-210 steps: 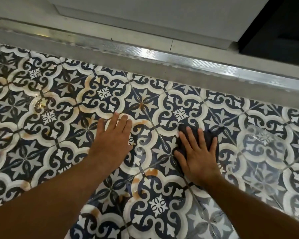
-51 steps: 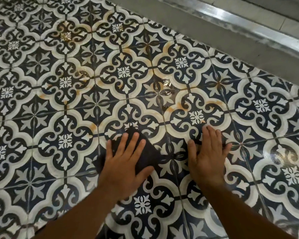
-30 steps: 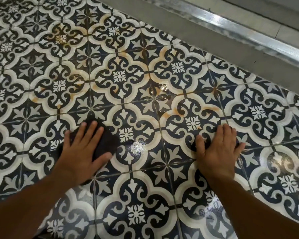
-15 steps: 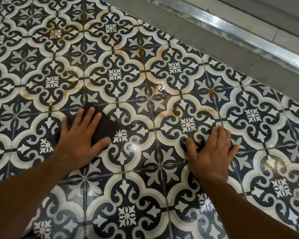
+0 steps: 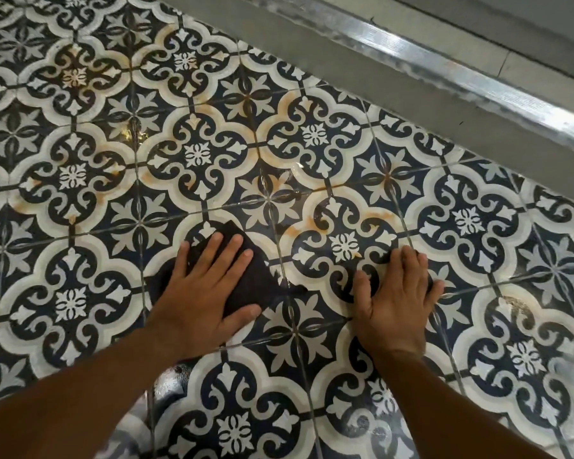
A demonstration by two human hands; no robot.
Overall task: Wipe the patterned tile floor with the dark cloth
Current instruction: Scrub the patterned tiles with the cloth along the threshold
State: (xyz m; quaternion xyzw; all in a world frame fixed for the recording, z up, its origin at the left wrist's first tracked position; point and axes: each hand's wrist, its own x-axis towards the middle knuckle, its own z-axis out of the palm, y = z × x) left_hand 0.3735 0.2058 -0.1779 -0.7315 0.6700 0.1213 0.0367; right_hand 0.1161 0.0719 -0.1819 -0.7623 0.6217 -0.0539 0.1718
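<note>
Tiles, seemingly wet; left hand presses cloth.

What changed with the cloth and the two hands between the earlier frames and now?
The dark cloth passed from under the right hand to under the left hand, which swept it out to the left and has now slid it back toward the right hand. Unchanged lately: the right hand lies flat on the same spot of the patterned tile floor, and the left presses the cloth with straight fingers.
</note>
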